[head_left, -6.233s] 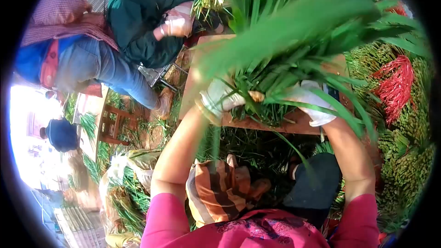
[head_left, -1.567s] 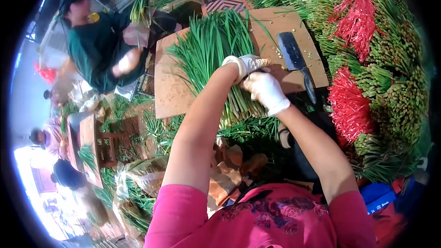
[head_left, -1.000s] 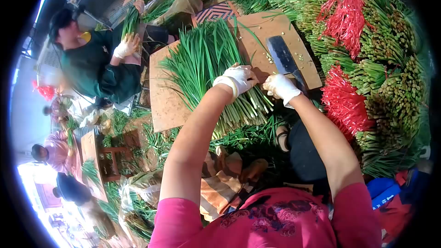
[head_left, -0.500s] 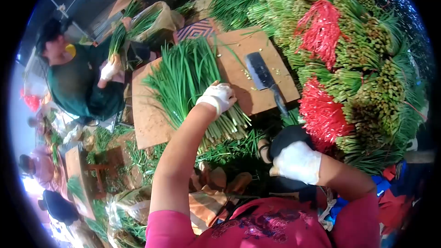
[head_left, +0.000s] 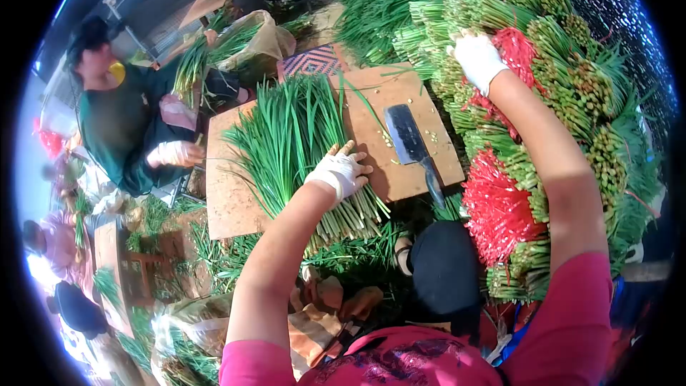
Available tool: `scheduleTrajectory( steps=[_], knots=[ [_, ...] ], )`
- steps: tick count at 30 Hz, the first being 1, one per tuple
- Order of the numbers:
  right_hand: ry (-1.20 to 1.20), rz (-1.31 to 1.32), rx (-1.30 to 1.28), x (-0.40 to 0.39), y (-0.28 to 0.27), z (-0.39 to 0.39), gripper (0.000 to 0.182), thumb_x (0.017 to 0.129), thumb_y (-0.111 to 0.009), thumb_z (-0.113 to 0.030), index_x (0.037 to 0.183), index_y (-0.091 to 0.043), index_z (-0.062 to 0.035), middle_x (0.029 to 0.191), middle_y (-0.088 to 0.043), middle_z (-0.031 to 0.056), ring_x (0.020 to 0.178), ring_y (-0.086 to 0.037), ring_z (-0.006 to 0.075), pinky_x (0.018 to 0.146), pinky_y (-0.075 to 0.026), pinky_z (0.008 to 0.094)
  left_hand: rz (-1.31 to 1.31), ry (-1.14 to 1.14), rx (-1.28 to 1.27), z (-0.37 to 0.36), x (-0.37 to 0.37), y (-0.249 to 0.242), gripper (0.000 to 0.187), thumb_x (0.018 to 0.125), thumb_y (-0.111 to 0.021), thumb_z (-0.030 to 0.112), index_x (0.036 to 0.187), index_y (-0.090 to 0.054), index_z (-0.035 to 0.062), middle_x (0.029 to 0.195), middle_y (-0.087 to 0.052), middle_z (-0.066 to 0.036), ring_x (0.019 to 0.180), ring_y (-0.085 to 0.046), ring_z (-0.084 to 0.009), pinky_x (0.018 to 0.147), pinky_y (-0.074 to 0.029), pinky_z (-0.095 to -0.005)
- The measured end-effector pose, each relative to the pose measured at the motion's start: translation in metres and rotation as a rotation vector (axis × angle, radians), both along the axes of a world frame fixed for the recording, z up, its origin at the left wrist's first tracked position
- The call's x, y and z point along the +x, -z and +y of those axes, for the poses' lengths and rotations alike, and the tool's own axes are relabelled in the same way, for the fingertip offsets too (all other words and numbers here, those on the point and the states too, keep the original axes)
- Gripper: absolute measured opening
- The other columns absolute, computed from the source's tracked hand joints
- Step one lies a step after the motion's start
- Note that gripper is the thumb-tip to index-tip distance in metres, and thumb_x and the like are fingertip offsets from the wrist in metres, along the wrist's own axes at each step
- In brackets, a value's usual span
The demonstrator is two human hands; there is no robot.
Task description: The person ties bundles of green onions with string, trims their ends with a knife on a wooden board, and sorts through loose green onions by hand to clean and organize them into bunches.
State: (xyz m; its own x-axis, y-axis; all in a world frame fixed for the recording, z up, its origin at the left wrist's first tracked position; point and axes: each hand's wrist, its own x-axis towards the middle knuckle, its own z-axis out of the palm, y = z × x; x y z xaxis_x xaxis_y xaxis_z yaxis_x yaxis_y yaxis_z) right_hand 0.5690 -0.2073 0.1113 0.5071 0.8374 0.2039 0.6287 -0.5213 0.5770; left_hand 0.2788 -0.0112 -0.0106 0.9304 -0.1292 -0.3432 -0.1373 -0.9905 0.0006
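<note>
My left hand (head_left: 339, 174), in a white glove, lies with fingers spread over the cut ends of a thick bunch of garlic chives (head_left: 293, 136) on a wooden board (head_left: 236, 207). My right hand (head_left: 480, 61), gloved too, reaches over the stacked green bundles (head_left: 564, 78) at the upper right. Its fingers are partly apart and foreshortened at the stalk ends, beside red plastic ties (head_left: 516, 53). A cleaver (head_left: 406, 132) with a dark handle rests on the board, right of the chives.
A second heap of red ties (head_left: 496, 207) lies on the bundles. Loose chives (head_left: 386, 0) are piled at the back. Across the board sits a co-worker (head_left: 118, 114) with a bunch of greens. Plastic bags (head_left: 193, 329) and trimmings surround the board's near side.
My right hand has swung from beside my knee up and away onto the stacked bundles. My left hand stays on the chives, its fingers more spread. The co-worker's gloved hand has dropped lower.
</note>
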Motion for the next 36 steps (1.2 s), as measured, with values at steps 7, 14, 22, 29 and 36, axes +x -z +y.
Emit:
scheduleTrajectory(
  steps=[7,14,22,29,36],
  knots=[
    [0.038,0.45,0.387,0.013,-0.009,-0.007,0.018,0.079,-0.059,-0.023,0.09,-0.07,-0.0139,0.09,-0.068,0.0084,0.091,-0.063,0.0257,0.082,-0.047,0.038,0.019,-0.055,-0.107,0.004,0.006,0.001,0.043,0.091,-0.046,0.04,0.133,-0.05,0.0278,0.145,-0.037,0.0,0.141,-0.019,-0.0275,0.114,-0.015,-0.046],
    [-0.166,0.906,0.733,0.03,-0.014,-0.034,0.023,0.079,-0.062,-0.026,0.095,-0.071,-0.0112,0.092,-0.068,0.0127,0.086,-0.064,0.0265,0.075,-0.048,0.035,-0.411,-0.257,-0.3,-0.009,0.031,-0.043,0.03,0.076,-0.065,0.026,0.105,-0.067,0.0209,0.112,-0.063,-0.005,0.107,-0.057,-0.0278,0.095,-0.043,-0.0404],
    [-0.197,1.383,0.714,-0.086,-0.046,-0.002,0.022,0.081,-0.064,-0.017,0.095,-0.07,-0.0017,0.088,-0.07,0.0089,0.081,-0.064,0.0149,0.074,-0.049,0.0282,-0.619,-0.547,-1.818,-0.046,0.086,-0.085,0.021,0.083,-0.069,0.012,0.101,-0.063,0.0037,0.093,-0.064,-0.003,0.085,-0.059,-0.011,0.076,-0.049,-0.0247],
    [-0.056,1.696,0.247,-0.15,-0.057,-0.019,0.015,0.083,-0.062,-0.015,0.087,-0.071,-0.0039,0.07,-0.067,0.0036,0.055,-0.057,0.0075,0.046,-0.041,0.0205,-0.598,-0.61,-2.072,-0.089,-0.028,-0.072,0.01,0.086,-0.064,0.012,0.091,-0.062,0.0037,0.088,-0.067,-0.008,0.073,-0.061,-0.0142,0.068,-0.05,-0.0263],
    [-0.141,1.082,-0.345,-0.112,0.036,-0.019,0.012,0.066,-0.068,-0.02,0.073,-0.074,-0.012,0.072,-0.068,0.0098,0.063,-0.065,0.0228,0.054,-0.05,0.0358,0.137,-1.216,-2.152,-0.188,-0.121,0.091,0.01,0.086,-0.063,0.017,0.089,-0.062,0.0081,0.077,-0.062,-0.003,0.068,-0.059,-0.0148,0.063,-0.047,-0.0286]
  ],
)
